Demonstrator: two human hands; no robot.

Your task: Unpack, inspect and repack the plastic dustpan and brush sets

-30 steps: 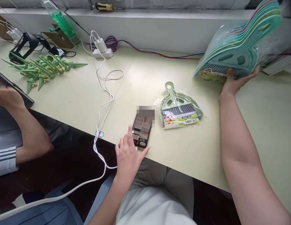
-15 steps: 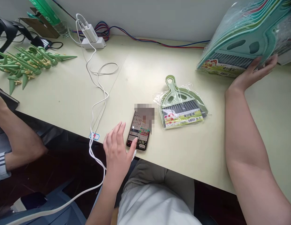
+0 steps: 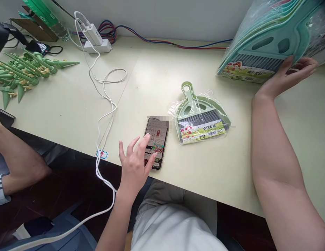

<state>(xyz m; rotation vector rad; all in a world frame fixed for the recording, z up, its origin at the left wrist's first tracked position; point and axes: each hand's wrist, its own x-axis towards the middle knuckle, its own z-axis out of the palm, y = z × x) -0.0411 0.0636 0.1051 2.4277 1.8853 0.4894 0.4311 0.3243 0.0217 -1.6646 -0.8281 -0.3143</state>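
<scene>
Nearest, the left hand (image 3: 134, 165) hovers with fingers spread loose over the lower half of a phone (image 3: 156, 143) lying at the table (image 3: 73, 104) edge; whether a fingertip touches the screen is unclear. Just beyond lies 1 bagged dustpan set (image 3: 200, 118). Farthest, the right hand (image 3: 285, 76) props up a wrapped stack of dustpans (image 3: 269, 38), cut off by the frame, its fingers open against the underside.

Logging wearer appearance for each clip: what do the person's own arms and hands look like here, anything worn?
Both are bare. The left hand and its forearm show no sleeve, glove, watch or ring. The right hand and its forearm, which is in view up to the bottom right corner of the picture, are likewise uncovered, with no wristband or jewellery visible. No markings show on either.
</scene>
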